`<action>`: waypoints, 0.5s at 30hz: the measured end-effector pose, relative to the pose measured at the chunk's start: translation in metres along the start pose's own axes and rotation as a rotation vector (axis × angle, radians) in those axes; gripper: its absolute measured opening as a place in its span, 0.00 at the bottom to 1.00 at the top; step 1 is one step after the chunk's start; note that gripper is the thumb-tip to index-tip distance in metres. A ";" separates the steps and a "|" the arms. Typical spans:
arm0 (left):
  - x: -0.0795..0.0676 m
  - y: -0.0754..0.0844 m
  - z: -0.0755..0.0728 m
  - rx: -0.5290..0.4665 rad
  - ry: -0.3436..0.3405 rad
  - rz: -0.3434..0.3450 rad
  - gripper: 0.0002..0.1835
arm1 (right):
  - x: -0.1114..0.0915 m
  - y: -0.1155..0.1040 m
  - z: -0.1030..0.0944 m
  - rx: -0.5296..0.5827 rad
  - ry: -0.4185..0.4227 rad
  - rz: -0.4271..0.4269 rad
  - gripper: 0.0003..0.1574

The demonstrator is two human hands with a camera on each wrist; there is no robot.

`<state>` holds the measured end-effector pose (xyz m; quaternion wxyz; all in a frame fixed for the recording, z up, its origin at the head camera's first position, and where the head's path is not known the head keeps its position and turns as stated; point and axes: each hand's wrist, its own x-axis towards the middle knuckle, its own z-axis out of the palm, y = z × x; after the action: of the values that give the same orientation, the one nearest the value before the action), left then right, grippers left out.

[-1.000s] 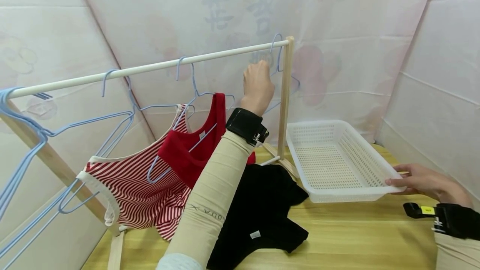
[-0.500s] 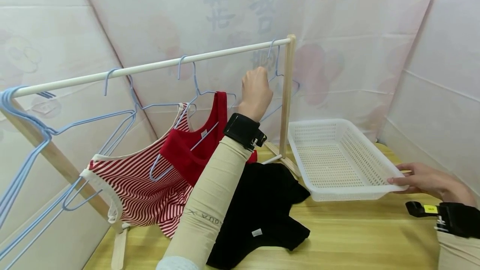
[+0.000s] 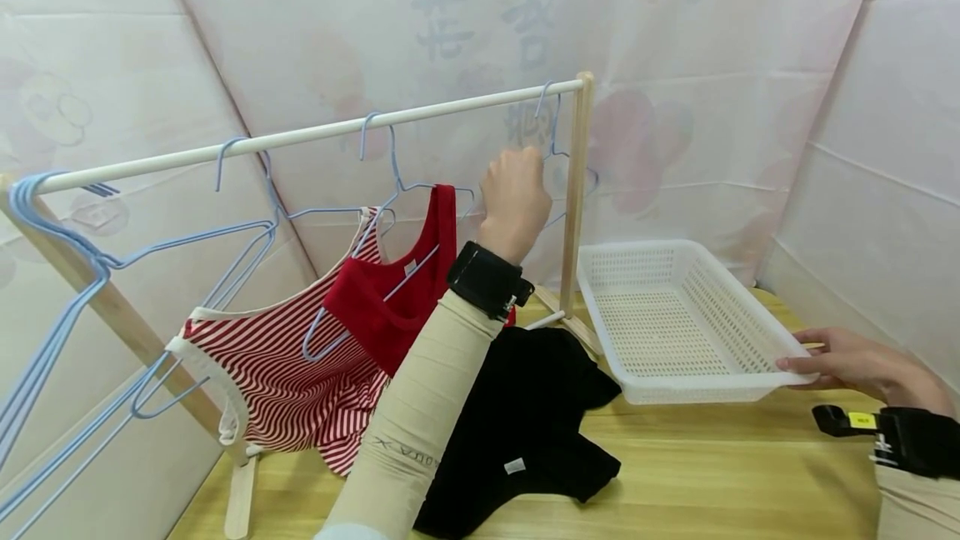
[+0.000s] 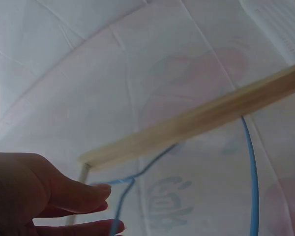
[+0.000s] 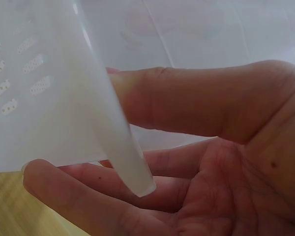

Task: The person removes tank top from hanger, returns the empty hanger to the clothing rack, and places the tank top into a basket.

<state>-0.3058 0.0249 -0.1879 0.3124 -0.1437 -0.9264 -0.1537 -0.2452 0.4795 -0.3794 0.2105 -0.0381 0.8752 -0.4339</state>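
Note:
My left hand (image 3: 515, 198) is just left of a blue clothes hanger (image 3: 553, 136), whose hook hangs over the white rail at its far right end. In the left wrist view, the thumb and fingertips (image 4: 101, 192) are close to the wire, with a gap between thumb and lower finger; I see no grip on it. At the right, my right hand (image 3: 851, 365) holds the corner of a white plastic basket (image 3: 705, 390), thumb on the rim (image 5: 101, 98) and fingers beneath. The basket has nothing in it.
A red top (image 3: 408, 298) and a red-striped tank top (image 3: 277, 390) hang left on the rail (image 3: 300, 138). Several bare blue hangers (image 3: 45, 223) bunch at its left end. A black garment (image 3: 517, 440) lies on the wooden table (image 3: 735, 473) below. The wooden post (image 3: 577, 207) separates rack and basket.
The hook of the rightmost hanger has dropped from above the rail to rest on it. My left hand has moved down beside it. My right hand keeps its hold on the basket.

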 end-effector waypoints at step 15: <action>-0.064 0.012 0.012 -0.042 -0.257 0.177 0.03 | -0.002 -0.005 -0.001 -0.035 0.032 0.033 0.56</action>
<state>-0.2595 0.0293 -0.2345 0.2004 -0.2497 -0.9391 -0.1251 -0.2449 0.4779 -0.3743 0.2031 -0.0204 0.8865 -0.4153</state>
